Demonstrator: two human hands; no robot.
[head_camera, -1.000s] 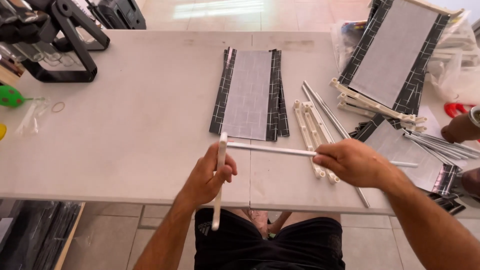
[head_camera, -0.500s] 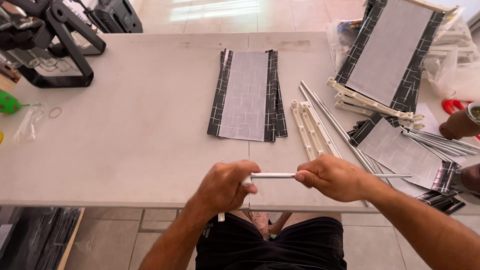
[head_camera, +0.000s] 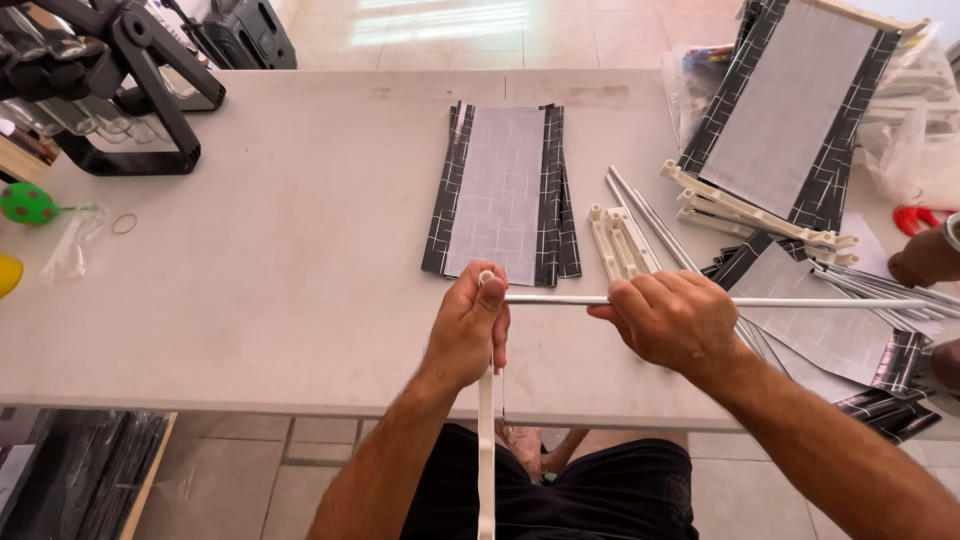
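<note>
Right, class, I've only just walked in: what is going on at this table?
A person seated at a pale table holds a white plastic bar upright in the left hand and a thin metal rod level in the right hand, the rod's end meeting the bar's top. Beyond lie a folded grey-and-black fabric panel, more white bars and an assembled panel. Another person's hand shows at the right edge.

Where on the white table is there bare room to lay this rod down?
Bare: the white table between the black stand and the grey fabric panel. Crowded: right side, with cream plastic rails, metal rods and stacked panels.
</note>
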